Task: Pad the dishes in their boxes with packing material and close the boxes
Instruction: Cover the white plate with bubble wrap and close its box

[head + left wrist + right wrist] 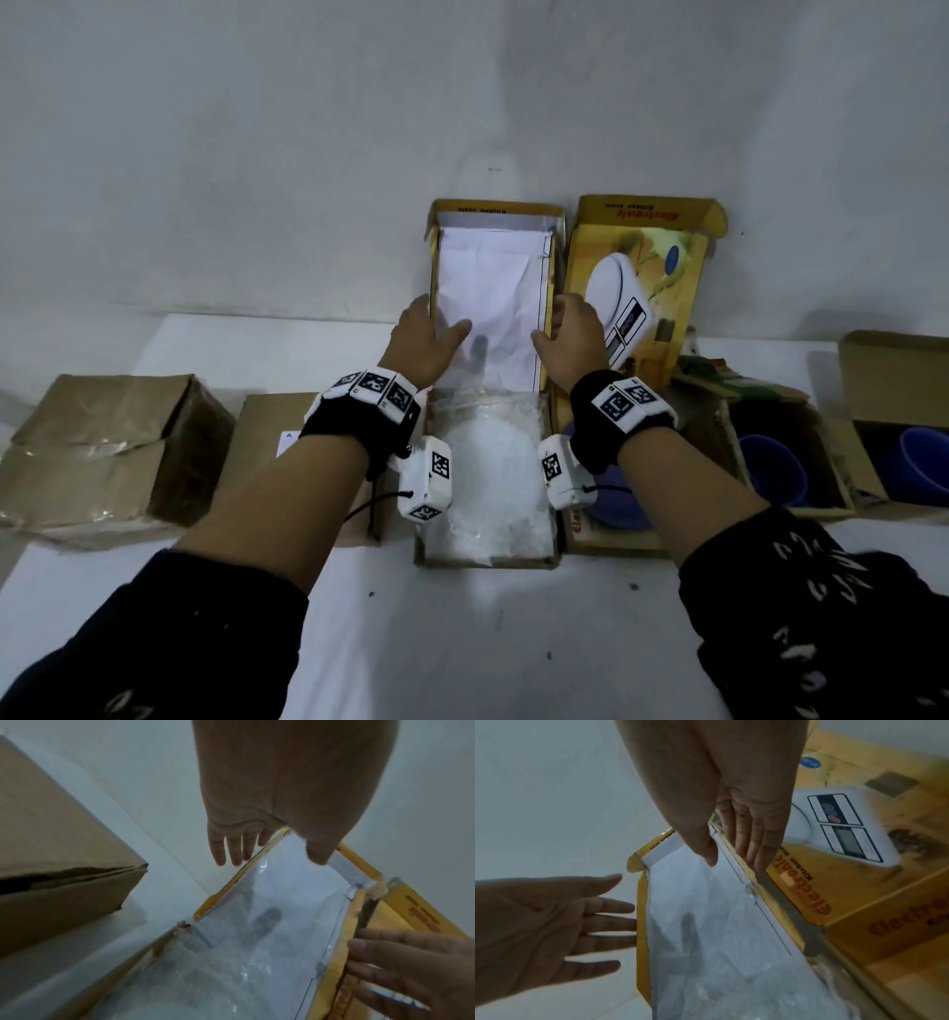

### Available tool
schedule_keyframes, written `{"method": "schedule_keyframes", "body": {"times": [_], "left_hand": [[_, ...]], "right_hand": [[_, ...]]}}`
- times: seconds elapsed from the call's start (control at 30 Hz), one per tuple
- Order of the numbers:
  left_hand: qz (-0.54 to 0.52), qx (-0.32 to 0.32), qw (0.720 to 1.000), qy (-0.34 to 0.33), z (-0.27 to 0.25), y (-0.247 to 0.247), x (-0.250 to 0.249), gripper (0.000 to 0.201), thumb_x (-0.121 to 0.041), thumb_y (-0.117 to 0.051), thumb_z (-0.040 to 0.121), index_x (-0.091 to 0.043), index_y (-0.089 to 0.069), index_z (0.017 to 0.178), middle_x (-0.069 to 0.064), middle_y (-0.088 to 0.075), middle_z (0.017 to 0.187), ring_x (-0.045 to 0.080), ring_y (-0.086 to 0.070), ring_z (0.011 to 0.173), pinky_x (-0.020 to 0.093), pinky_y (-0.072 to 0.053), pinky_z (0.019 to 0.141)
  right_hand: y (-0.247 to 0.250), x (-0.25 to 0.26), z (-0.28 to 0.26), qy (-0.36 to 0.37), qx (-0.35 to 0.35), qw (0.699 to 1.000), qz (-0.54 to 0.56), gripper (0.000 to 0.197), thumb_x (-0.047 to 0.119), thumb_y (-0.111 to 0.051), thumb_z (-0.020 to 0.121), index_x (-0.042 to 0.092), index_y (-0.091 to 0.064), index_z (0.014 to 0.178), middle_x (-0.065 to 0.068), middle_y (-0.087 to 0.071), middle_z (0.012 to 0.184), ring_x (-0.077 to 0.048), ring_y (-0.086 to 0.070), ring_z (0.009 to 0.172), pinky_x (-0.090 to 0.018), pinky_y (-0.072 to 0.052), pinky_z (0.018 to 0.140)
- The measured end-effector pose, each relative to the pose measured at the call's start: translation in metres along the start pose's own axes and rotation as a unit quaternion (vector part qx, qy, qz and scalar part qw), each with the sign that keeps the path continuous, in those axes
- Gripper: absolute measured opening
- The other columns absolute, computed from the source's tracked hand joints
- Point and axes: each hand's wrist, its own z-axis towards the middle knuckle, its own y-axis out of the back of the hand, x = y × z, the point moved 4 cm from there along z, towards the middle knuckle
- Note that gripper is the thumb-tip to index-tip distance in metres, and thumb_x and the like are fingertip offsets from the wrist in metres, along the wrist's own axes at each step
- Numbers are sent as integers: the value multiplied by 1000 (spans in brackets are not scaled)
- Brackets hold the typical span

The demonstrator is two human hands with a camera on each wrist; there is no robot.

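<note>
A person's left hand [429, 342] and right hand [567, 336] are bracketing the raised lid [490, 288] of a yellow kitchen-scale box [488, 557] sitting near the middle of the desk [462, 642], apparently about to fold it shut. Each thumb is lying on the lid's white inner face while the straight fingers are reaching behind its side edge; neither hand is curling tightly round it.

The likely trouble, as a judgement: the clear packing plastic [488, 462] is mounding up inside the box over a pale round dish, and it could be catching under the lid's front tuck flap or bulging out as the lid is coming down, leaving the box gaping. The worn, torn corners of the lid, visible from the left wrist, could also be buckling under uneven pressure from the two hands.

Left to right along the desk: a closed brown carton [113, 447] is resting at the left edge; a second closed carton [272, 437] is lying just beside the yellow box; the yellow box is holding the padded dish; a second kitchen-scale box [642, 267] is standing open, touching it, with a blue dish [611, 493] showing unpadded; two open cartons towards the right edge are each showing a blue bowl [773, 470] with no padding visible.
</note>
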Motion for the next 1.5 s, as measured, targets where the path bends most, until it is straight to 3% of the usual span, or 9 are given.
{"method": "schedule_keyframes", "body": {"times": [0.1,0.23,0.33,0.43,0.5,0.6,0.8,1.17,1.5], "left_hand": [[-91,5,995,27,0,2,-3,60,-48,-36,98,-6,-34,140,13,-42,143,28,-41,131,27,-29,105],[-160,-14,986,45,-9,6,12,82,-80,-16,78,-30,-39,139,4,-51,137,25,-47,126,47,-32,110],[-208,-14,977,48,-38,14,2,62,-59,-9,96,-29,-43,138,2,-61,113,20,-56,111,39,-43,97],[-258,-21,965,46,-67,18,9,61,-53,-7,98,-24,-49,132,0,-61,102,16,-58,101,34,-45,88],[-290,-12,955,57,-85,19,17,64,-55,-6,97,-22,-54,124,-2,-61,102,11,-58,95,30,-46,82],[-300,16,951,66,-107,18,27,64,-58,-10,97,-21,-61,109,-2,-62,105,13,-58,98,27,-47,81],[-245,105,961,74,-149,4,55,34,-41,-44,97,-14,-64,101,-1,-66,94,7,-62,85,13,-50,76],[81,81,993,39,-177,-29,91,32,-31,-54,93,-3,-67,103,12,-69,102,28,-62,99,32,-47,86],[-34,20,996,82,-182,-43,101,38,-18,-61,90,-5,-54,126,13,-64,118,29,-60,109,39,-48,97]], "right_hand": [[0,2,0,-23,-15,998,55,47,28,-63,86,5,-47,124,-13,-57,113,-28,-56,101,-42,-48,91],[13,7,-13,-31,-52,988,140,38,38,-45,97,9,-52,119,-15,-58,114,-30,-55,105,-35,-44,90],[21,7,-35,-50,-38,972,228,46,44,-28,100,16,-54,125,-9,-59,124,-29,-56,113,-40,-44,100],[28,4,-65,-92,-11,941,327,44,48,-24,101,22,-57,111,-3,-63,97,-23,-61,93,-40,-50,90],[30,-2,-83,-134,22,924,357,61,60,-24,95,14,-58,116,-5,-62,90,-25,-60,88,-42,-51,85],[32,-16,-112,-167,54,926,334,97,90,-28,69,20,-53,131,-7,-62,124,-26,-59,112,-47,-50,96],[25,-25,-170,-166,94,926,325,27,32,-48,97,12,-64,107,-1,-65,94,-18,-59,88,-31,-48,80],[-13,-43,-224,-145,25,980,135,35,12,-59,91,-5,-57,122,-19,-62,121,-30,-57,112,-37,-44,98],[-33,-49,-226,-153,38,984,80,36,13,-50,95,2,-49,129,-17,-57,127,-31,-52,118,-43,-43,100]]}}
